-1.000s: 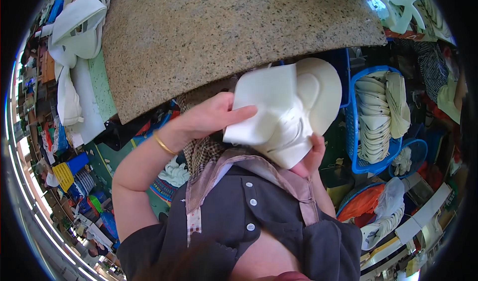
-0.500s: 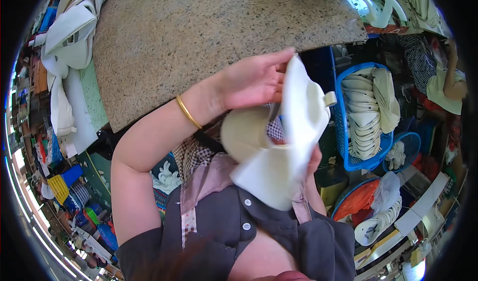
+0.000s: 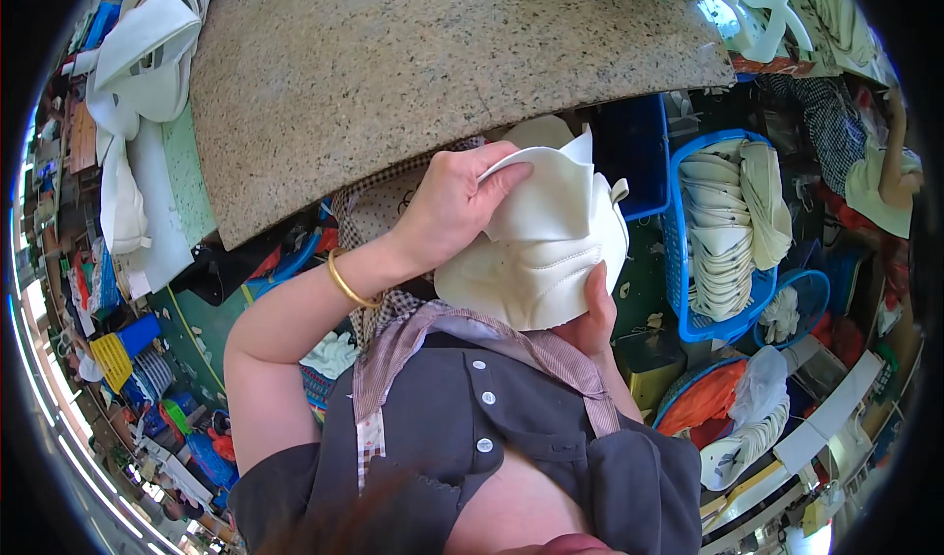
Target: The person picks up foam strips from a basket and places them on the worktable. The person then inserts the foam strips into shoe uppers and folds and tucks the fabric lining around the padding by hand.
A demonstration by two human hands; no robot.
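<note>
Between my two hands, close in front of my chest, is a cream shoe upper [image 3: 536, 270] with stitched seams and a small loop tab on its right side. My left hand [image 3: 462, 196], with a gold bangle on its wrist, pinches the raised far edge between thumb and fingers. At the near right side, my right hand [image 3: 593, 319] grips the same piece, its thumb on the outer face and the other fingers hidden beneath. The upper is held over my lap, just short of the speckled stone tabletop [image 3: 413, 73].
A blue basket [image 3: 674, 280] at the right holds stacked cream pieces. Behind it stands a dark blue bin [image 3: 634, 152]. White curved parts [image 3: 757, 14] lie on the far right tabletop; more white pieces [image 3: 147, 63] hang at the left edge. Another person's arm [image 3: 897, 162] shows far right.
The upper has turned from edge-on and blurred to showing its stitched face. My left hand has gone from stretched fingers beside it to pinching its far edge, moving nearer me.
</note>
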